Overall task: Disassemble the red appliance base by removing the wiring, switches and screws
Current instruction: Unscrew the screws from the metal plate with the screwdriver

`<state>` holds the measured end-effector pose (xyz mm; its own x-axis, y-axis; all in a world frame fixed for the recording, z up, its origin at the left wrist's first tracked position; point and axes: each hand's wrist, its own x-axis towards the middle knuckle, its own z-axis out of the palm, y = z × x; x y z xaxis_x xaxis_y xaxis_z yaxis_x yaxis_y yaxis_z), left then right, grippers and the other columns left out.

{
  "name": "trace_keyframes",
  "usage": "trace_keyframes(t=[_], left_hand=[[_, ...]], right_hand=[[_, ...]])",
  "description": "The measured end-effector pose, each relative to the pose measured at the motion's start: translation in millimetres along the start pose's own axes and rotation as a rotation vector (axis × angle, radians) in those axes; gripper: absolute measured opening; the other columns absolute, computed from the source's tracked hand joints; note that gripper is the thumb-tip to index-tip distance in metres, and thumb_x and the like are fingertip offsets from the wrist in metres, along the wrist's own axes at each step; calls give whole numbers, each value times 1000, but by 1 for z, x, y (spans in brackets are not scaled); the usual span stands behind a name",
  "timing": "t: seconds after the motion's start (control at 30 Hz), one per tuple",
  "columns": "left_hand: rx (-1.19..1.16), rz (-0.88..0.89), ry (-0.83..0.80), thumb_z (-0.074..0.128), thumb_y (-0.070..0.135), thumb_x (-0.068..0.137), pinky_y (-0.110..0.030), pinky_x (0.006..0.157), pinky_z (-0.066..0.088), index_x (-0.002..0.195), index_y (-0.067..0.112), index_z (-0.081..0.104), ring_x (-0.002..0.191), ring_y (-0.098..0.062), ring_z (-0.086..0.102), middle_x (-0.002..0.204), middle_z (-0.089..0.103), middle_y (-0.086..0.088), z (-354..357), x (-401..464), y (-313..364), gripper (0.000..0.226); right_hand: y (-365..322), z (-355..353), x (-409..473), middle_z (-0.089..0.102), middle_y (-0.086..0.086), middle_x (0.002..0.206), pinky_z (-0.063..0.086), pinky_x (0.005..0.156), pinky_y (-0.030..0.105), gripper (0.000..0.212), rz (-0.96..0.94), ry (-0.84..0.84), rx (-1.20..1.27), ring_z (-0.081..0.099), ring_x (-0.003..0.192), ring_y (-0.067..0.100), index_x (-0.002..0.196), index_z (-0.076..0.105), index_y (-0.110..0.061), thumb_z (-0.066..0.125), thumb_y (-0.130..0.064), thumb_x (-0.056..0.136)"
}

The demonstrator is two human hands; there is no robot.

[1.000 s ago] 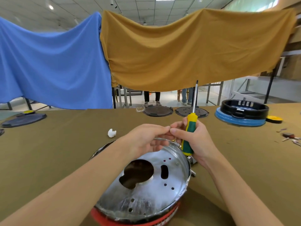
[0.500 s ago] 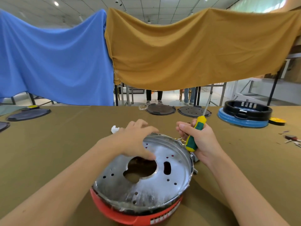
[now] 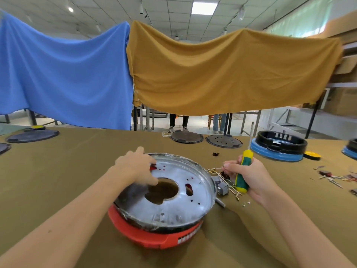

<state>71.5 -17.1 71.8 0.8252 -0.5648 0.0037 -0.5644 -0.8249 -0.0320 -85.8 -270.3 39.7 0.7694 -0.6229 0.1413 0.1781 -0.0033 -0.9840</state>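
The red appliance base (image 3: 154, 235) sits on the table in front of me, topped by a round silver metal plate (image 3: 185, 204) with a large centre hole. My left hand (image 3: 135, 168) rests on the plate's far left part, thumb at the hole's edge. My right hand (image 3: 246, 176) grips a green and yellow screwdriver (image 3: 243, 171) with its shaft pointing up, and pinches thin wires (image 3: 215, 169) just right of the plate. A grey switch block (image 3: 222, 188) and loose wiring (image 3: 233, 192) lie beside the rim.
The table has an olive cloth (image 3: 67, 180). At the back lie two dark round lids (image 3: 186, 136) and a blue and black appliance base (image 3: 279, 146). Small loose parts (image 3: 332, 177) are scattered at the right. A dark lid (image 3: 31, 134) lies far left.
My left hand moved from the far rim onto the plate's left side. My right hand, with the screwdriver, moved right and away from the plate, and the wiring now shows beside the rim.
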Motion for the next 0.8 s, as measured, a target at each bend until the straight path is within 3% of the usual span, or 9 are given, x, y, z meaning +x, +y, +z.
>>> trace_keyframes(t=[0.1, 0.27, 0.43, 0.57, 0.63, 0.73, 0.8], left_hand=[[-26, -120, 8, 62, 61, 70, -43, 90, 51, 132, 41, 53, 103, -26, 49, 117, 39, -1, -3, -1, -9, 66], [-96, -296, 28, 56, 62, 76, -46, 91, 50, 128, 28, 56, 109, -34, 50, 124, 38, -8, -2, 3, -14, 62], [-158, -400, -10, 53, 60, 80, -38, 77, 47, 123, 19, 56, 102, -33, 50, 120, 37, -10, 8, 2, -2, 59], [-98, -431, -9, 56, 52, 80, -37, 71, 42, 122, 18, 56, 98, -30, 42, 125, 35, -9, 18, -3, 10, 54], [-70, -420, -24, 54, 55, 80, -34, 66, 40, 123, 18, 56, 100, -29, 47, 126, 35, -9, 16, -3, 9, 57], [-43, -413, -51, 52, 63, 80, -30, 55, 35, 122, 17, 58, 96, -27, 53, 128, 35, -9, 13, 0, 6, 63], [-69, -404, -62, 49, 70, 80, -33, 62, 40, 124, 20, 57, 95, -27, 51, 132, 34, -9, 13, 2, 3, 68]], right_hand=[[-6, -15, -8, 75, 14, 84, 59, 86, 49, 34, -5, -31, -314, 70, 80, 31, 86, 49, -6, 78, 6, 74], [-17, -27, -19, 73, 15, 78, 60, 72, 42, 26, 12, -154, -783, 68, 66, 21, 81, 55, -7, 78, -1, 70], [-19, -27, -26, 71, 21, 92, 60, 78, 49, 31, 113, -261, -1159, 69, 80, 30, 86, 57, -7, 78, -11, 63], [-11, -24, -31, 67, 9, 91, 59, 69, 36, 35, 125, -242, -1269, 69, 83, 24, 90, 49, -17, 78, -16, 70], [-9, -22, -31, 63, 5, 94, 55, 66, 30, 35, 105, -227, -1304, 66, 84, 21, 93, 47, -21, 76, -17, 75], [-8, -21, -32, 60, 4, 96, 56, 72, 32, 30, 77, -224, -1355, 63, 86, 21, 98, 50, -18, 73, -14, 78], [-8, -21, -32, 62, 4, 97, 58, 77, 34, 31, 84, -232, -1347, 64, 89, 21, 99, 55, -16, 76, -15, 77]])
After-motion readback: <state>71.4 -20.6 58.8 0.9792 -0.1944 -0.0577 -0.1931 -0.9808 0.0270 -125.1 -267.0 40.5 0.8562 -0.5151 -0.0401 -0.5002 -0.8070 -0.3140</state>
